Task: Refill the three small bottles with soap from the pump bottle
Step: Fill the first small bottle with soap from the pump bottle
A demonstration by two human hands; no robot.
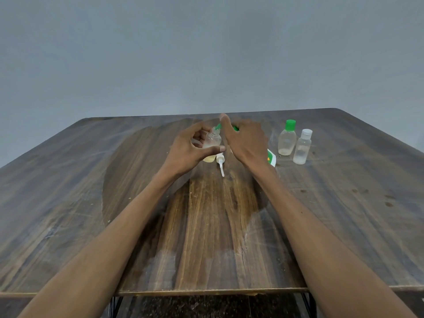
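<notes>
Left hand (192, 146) grips small clear bottle (213, 141), tilted, thumb across its lower body, pale liquid at bottom. Right hand (246, 140) curled over green cap (218, 126) at bottle neck; whether cap is on or off cannot be told. White pump head (220, 162) lies on wooden table (91, 203) just below bottle. Pump bottle (271, 157) mostly hidden behind right wrist, label edge showing. Further right, green-capped bottle (286, 140) and white-capped bottle (302, 148) stand upright, just beside each other.
</notes>
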